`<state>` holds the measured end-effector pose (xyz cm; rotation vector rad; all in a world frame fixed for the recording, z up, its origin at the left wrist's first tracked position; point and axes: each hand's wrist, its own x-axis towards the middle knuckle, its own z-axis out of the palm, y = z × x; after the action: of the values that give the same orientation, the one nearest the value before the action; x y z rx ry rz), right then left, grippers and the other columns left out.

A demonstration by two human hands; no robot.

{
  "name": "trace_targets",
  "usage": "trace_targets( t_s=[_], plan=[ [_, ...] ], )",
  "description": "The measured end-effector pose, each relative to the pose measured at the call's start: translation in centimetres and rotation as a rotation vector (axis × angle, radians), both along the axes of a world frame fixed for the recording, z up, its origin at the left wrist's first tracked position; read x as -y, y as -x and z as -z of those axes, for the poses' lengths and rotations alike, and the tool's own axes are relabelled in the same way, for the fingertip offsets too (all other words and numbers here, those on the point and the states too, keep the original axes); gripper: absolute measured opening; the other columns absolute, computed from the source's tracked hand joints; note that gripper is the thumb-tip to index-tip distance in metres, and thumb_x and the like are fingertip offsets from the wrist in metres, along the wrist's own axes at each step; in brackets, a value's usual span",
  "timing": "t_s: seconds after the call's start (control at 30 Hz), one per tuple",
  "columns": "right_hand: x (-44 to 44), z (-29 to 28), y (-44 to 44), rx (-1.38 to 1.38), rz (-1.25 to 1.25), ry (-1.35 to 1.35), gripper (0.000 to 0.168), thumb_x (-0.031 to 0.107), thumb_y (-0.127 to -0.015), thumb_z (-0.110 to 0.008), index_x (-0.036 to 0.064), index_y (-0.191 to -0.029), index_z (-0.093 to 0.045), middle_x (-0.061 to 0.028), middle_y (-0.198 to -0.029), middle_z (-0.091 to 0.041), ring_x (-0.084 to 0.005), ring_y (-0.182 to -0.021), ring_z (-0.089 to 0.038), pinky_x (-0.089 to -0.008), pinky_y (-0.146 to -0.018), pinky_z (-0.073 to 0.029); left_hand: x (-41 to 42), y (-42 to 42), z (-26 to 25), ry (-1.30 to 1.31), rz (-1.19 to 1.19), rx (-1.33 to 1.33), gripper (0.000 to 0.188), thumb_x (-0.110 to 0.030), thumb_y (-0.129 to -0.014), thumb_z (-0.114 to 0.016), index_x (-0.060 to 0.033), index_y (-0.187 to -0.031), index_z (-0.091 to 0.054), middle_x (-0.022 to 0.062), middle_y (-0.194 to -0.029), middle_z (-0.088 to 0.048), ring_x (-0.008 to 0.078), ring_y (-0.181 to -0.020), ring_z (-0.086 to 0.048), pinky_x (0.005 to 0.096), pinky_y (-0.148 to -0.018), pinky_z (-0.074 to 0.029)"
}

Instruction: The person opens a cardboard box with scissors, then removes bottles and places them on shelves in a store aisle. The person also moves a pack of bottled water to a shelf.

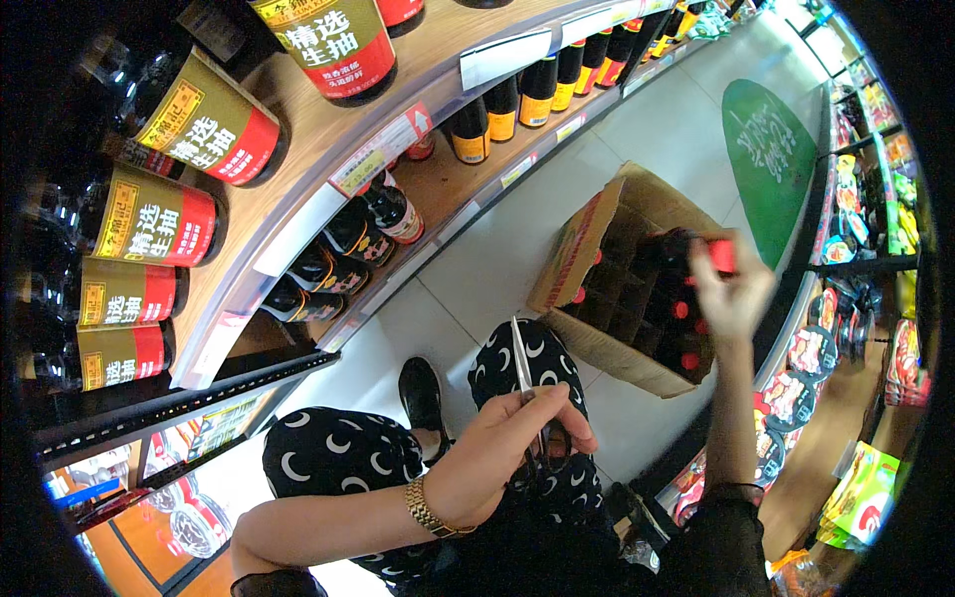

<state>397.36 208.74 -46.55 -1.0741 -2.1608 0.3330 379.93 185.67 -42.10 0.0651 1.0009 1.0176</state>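
Scissors (522, 358) with pale metal blades and dark handles are in my left hand (515, 440), above my knees, blades pointing away from me. My right hand (727, 291) is blurred over the right side of an open cardboard box (574, 246) on the floor. Its fingers are closed on a dark bottle (675, 250) with a red part at the fingers. Inside the box, cardboard dividers separate several dark bottles with red caps (680, 310); some compartments look dark, and I cannot tell what they hold.
To the left, a curved wooden shelf (246, 216) holds soy sauce bottles (216, 127). The lower shelf (440, 186) carries more dark bottles (395, 209). Packaged goods (813, 351) fill shelves on the right. A green floor sticker (768, 164) lies beyond the box on pale tiles.
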Motion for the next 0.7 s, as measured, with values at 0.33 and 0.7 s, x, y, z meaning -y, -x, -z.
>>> trace_targets(
  t_s=[0.33, 0.7],
  plan=[
    [0.7, 0.2, 14.7, -0.245, -0.490, 0.020, 0.017, 0.012, -0.076, -0.073, 0.004, -0.086, -0.062, -0.0157, -0.071, -0.064, -0.0285, -0.064, -0.065, -0.0341, -0.057, -0.051, -0.3, -0.7, 0.7, 0.037, -0.046, -0.022, 0.042, -0.035, -0.099, -0.041, -0.0037, -0.084, -0.064, 0.0096, -0.088, -0.067, 0.0152, -0.087, -0.062, 0.0281, -0.081, -0.048],
    [-1.6, 9.9, 30.1, -0.179, -0.650, -0.099, 0.021, 0.019, -0.073, -0.071, 0.003, -0.084, -0.064, -0.0183, -0.075, -0.064, -0.0386, -0.071, -0.062, -0.0462, -0.064, -0.051, 0.8, -0.1, -0.9, -0.003, -0.044, -0.038, 0.045, -0.036, -0.100, -0.038, -0.0029, -0.084, -0.063, 0.0082, -0.087, -0.066, 0.0152, -0.087, -0.059, 0.0282, -0.084, -0.043]
  ],
)
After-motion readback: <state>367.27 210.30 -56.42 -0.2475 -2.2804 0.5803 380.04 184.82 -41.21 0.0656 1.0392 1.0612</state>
